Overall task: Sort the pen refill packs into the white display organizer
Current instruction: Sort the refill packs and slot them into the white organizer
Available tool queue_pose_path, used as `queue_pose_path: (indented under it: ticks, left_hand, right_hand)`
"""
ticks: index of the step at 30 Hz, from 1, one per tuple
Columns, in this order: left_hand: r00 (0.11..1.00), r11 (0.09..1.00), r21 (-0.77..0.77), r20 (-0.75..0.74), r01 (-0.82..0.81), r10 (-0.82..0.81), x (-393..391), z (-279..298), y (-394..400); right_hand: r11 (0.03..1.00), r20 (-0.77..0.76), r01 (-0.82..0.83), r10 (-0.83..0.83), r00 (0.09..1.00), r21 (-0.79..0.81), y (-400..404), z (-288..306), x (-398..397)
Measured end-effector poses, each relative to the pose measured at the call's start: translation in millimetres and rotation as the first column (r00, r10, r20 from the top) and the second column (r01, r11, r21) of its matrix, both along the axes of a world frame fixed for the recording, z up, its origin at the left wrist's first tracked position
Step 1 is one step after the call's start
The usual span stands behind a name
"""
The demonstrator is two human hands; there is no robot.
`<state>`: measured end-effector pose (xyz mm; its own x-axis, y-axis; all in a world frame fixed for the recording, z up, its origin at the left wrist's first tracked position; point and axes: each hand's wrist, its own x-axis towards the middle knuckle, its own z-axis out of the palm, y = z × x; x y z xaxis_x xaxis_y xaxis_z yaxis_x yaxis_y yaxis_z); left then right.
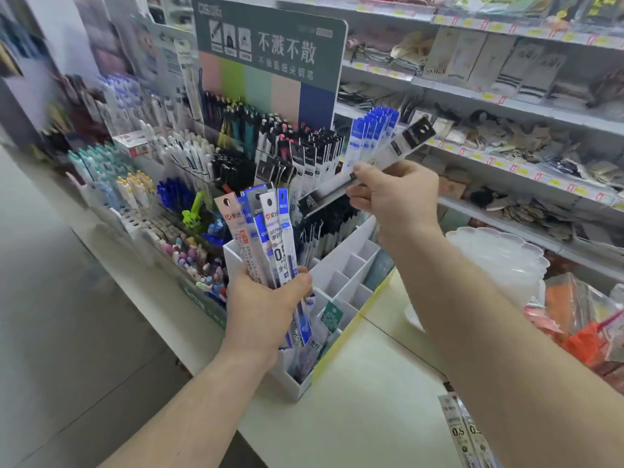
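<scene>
Both hands grasp refill packs. Left hand (266, 305) clutches an upright bundle of pen refill packs (261, 231) over the near end of the white display organizer (344, 282) — its middle compartments show bare dividers. Right hand (393, 197) pinches one long black-ended pack (398, 148), tilted, farther back — just before the pen display (270, 153).

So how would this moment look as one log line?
left hand: holds packs | right hand: pinches black pack | organizer: slots open
</scene>
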<state>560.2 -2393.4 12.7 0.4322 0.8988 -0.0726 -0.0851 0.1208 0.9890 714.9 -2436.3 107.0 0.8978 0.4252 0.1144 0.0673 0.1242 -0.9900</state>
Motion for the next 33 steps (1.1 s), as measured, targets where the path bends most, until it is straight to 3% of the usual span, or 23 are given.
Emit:
queue_pose_path:
  ticks: [5, 10, 17, 28, 33]
  left_hand:
    - [0.999, 0.999, -0.031, 0.028, -0.038, 0.038, -5.4, -1.8, 5.5]
    - [0.999, 0.999, -0.046, 0.033, -0.028, 0.029, -4.8, -5.1, 7.4]
    - [1.000, 0.999, -0.036, 0.008, -0.008, 0.008, -0.7, -6.4, 4.7]
    - [0.994, 0.994, 0.018, -0.020, 0.108, -0.108, 5.3, -7.8, -6.7]
    - [0.962, 0.962, -0.025, 0.021, 0.273, -0.273, 9.9, -7.8, -18.0]
  right_hand:
    - [0.978, 0.160, 0.040, -0.007, 0.987, -0.202, 29.6, -6.4, -0.8]
    - [0.860, 0.391, 0.085, 0.139, 0.910, -0.503, 45.7, -16.5, -4.9]
    - [0.640, 0.401, 0.093, 0.355, 0.845, -0.763, 62.1, -16.4, -9.5]
    - [0.695, 0.491, 0.141, 0.334, 0.805, -0.705, 58.8, -7.4, -2.8]
    - [0.833, 0.509, 0.123, 0.207, 0.835, -0.540, 27.7, -5.9, 1.8]
